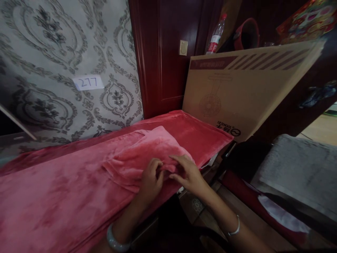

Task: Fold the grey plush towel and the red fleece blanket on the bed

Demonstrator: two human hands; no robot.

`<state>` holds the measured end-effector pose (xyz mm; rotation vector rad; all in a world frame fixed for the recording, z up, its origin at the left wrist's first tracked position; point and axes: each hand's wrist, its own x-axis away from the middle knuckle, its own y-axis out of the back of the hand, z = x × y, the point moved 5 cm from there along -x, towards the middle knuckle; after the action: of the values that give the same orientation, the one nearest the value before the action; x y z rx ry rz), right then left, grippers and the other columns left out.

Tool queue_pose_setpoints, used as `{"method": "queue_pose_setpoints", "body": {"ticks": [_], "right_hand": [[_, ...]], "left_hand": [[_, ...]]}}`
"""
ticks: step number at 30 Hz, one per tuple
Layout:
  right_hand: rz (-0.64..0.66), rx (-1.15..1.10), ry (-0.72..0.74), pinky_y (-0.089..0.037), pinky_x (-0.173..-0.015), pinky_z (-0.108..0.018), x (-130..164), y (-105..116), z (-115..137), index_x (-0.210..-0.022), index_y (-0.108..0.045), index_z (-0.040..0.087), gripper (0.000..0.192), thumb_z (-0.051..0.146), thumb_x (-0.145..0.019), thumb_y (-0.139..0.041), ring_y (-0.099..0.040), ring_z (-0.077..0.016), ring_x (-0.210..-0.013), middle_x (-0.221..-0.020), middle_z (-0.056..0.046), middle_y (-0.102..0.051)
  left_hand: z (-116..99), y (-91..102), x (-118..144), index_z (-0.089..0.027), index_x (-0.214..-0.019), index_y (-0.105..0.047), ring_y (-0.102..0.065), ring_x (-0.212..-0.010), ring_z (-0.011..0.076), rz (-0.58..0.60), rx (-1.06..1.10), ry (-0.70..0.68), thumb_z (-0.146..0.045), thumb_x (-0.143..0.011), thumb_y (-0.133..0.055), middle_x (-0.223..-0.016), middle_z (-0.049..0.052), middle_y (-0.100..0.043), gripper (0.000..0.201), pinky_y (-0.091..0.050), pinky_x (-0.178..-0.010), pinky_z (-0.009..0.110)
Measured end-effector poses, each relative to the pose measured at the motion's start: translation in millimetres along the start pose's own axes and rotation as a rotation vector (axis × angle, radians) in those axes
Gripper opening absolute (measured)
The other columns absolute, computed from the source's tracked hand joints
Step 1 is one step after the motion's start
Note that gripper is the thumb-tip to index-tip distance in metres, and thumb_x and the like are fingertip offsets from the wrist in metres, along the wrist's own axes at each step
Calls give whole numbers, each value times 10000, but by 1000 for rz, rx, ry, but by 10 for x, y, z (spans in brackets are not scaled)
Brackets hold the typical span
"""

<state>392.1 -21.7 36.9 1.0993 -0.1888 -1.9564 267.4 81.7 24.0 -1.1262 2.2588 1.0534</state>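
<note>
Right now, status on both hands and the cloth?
Left hand pinching bunched pink cloth. Right hand open around the same bunch. No object seen between hands and cloth.

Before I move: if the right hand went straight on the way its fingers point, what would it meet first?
Most likely the bunched pink cloth at the right hand's fingertips, then perhaps the left hand just beyond. Depth is unclear; it may already be touching the cloth.

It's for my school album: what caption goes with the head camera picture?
Left hand and right hand at bunched pink cloth, with a cardboard box behind.
</note>
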Motion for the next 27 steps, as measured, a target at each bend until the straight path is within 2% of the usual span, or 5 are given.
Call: {"method": "queue_pose_setpoints", "body": {"ticks": [4,8,17,22,27], "right_hand": [[-92,139,132,-513,-796,-396,-25,85,57,-1014,-692,223,251,130,-811,-578,-592,-256,-918,-876,-70,-691],[-223,101,191,-529,-862,-377,-60,282,55,-1016,-674,226,219,165,-831,-574,-636,-247,-1019,-1024,-76,-703],[-349,109,16,-536,-637,-258,-20,703,28,-939,-692,243,139,313,-827,-649,-687,-187,-704,-811,2,-728],[-449,159,-1,-542,-698,-287,120,876,-1,-949,-689,258,146,323,-826,-646,-688,-204,-773,-889,-7,-733],[-574,160,-57,-532,-667,-285,311,988,-108,-936,-688,265,134,332,-821,-670,-677,-201,-752,-855,-3,-722]], "left_hand": [[-142,-12,77,-224,-1063,-537,-623,-893,199,9,-141,-150,-143,-887,-510,-983,56,-655,196,-506,-790,337],[-126,91,155,-189,-1336,-453,-610,-1034,235,84,-358,-306,-192,-924,-511,-1165,109,-652,416,-490,-892,386],[820,1014,197,-187,-1029,-653,-594,-1001,269,264,-648,66,-77,-726,-503,-1056,111,-667,355,-464,-857,407],[1106,1442,137,-197,-922,-651,-639,-932,240,138,-544,148,-110,-685,-477,-942,79,-705,306,-493,-859,376],[1024,1655,-108,-207,-854,-666,-672,-856,205,-89,-297,186,-194,-654,-471,-884,40,-732,280,-526,-787,301]]}}
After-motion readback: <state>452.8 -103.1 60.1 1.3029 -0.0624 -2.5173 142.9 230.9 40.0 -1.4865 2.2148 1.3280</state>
